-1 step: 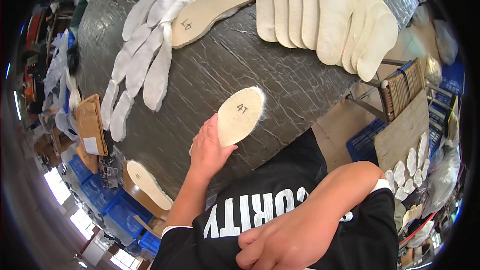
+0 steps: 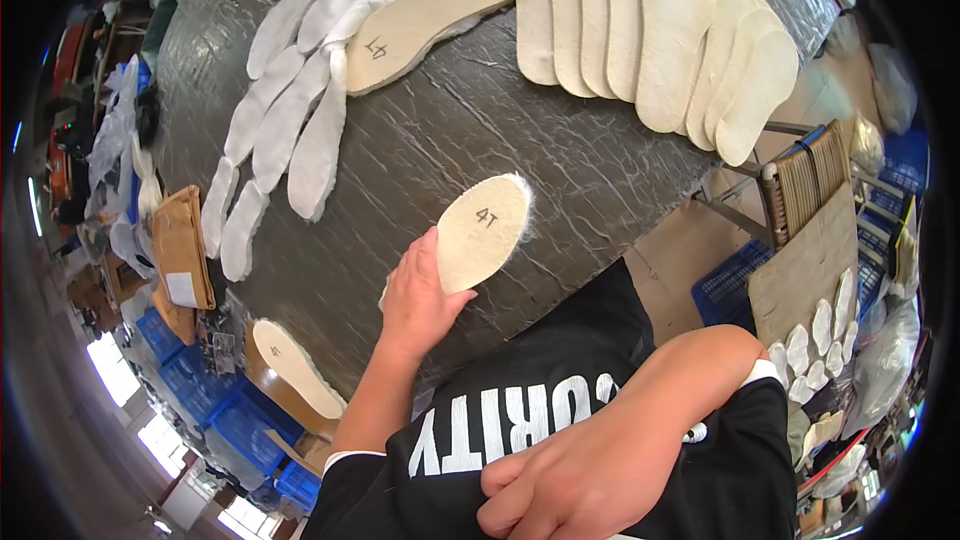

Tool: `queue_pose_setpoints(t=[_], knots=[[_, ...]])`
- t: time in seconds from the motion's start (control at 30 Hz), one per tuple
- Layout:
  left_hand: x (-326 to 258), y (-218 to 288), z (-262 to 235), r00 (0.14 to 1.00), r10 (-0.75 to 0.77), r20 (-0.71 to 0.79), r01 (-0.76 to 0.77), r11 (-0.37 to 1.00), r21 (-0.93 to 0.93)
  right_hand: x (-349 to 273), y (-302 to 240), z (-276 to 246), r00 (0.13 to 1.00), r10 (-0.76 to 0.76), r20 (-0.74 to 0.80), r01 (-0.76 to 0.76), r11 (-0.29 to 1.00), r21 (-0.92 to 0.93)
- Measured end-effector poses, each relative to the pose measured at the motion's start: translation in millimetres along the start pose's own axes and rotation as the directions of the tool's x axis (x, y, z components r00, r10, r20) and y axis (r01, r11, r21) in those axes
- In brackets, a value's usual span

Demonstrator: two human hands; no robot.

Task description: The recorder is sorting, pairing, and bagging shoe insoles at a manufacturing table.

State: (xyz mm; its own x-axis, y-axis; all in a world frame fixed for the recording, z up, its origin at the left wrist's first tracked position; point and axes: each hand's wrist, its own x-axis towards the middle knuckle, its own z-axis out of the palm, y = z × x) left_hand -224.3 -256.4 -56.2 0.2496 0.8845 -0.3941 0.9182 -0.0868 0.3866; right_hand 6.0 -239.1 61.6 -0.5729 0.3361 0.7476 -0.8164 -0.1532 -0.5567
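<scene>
My left hand [image 2: 418,298] grips the near end of a cream felt insole [image 2: 487,228] with a fuzzy white rim and a handwritten mark on its face. The insole lies flat on the dark, wrinkled table top [image 2: 520,140], close to the table's near edge. My right hand [image 2: 572,480] is down by my chest over my black shirt, its fingers curled in loosely with nothing visible inside them. It is well away from the table.
A fanned row of cream insoles [image 2: 650,30] lies at the far right of the table. White fleecy insoles [image 2: 290,120] and one large tan insole [image 2: 420,30] lie at the far left. Another insole [image 2: 295,365] rests on a stand below, near blue crates [image 2: 230,420]. A board [image 2: 810,270] stands to the right.
</scene>
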Motion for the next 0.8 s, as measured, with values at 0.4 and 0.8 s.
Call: queue_pose_setpoints(t=[0.4, 0.8], knots=[[-2.2, -5.6, 0.2, 1.0, -0.003, -0.03, 0.003, 1.0, -0.023, -27.9, 40.3, -59.7, 0.947, 0.306, -0.1, -0.318, 0.938, -0.138], [-11.1, -15.5, -24.7, 0.999, -0.026, -0.02, 0.017, 0.937, -0.35, -66.2, 116.1, -97.9, 0.526, 0.649, -0.55, -0.534, -0.251, -0.807]])
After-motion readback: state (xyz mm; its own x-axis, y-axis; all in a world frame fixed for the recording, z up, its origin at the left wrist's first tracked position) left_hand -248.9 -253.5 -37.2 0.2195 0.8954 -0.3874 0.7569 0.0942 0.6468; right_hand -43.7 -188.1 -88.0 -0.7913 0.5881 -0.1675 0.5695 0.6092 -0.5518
